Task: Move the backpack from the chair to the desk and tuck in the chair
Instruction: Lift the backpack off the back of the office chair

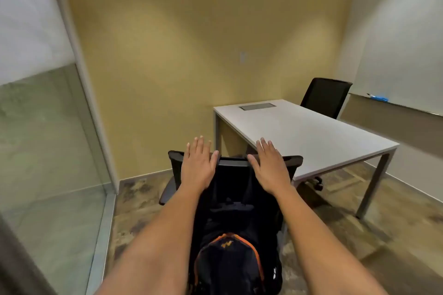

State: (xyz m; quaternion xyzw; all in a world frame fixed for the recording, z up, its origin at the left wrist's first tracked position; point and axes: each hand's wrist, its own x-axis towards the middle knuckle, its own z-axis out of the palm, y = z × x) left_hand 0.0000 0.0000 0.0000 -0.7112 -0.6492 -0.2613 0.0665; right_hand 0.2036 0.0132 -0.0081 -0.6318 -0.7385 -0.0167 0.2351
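A black backpack (230,261) with orange trim sits on the seat of a black office chair (233,163) right below me. The chair's backrest top faces the white desk (304,132), whose near corner is just beyond it. My left hand (199,163) hovers flat over the left part of the backrest top, fingers spread. Over the right part of the backrest is my right hand (269,164), also flat, fingers spread. Neither hand holds anything. Whether the palms touch the backrest I cannot tell.
A second black chair (324,97) stands behind the desk's far side. A grey cable hatch (257,106) is set in the desk top. A glass partition (48,139) runs along the left. A whiteboard ledge (395,108) with a blue eraser (380,97) is on the right wall.
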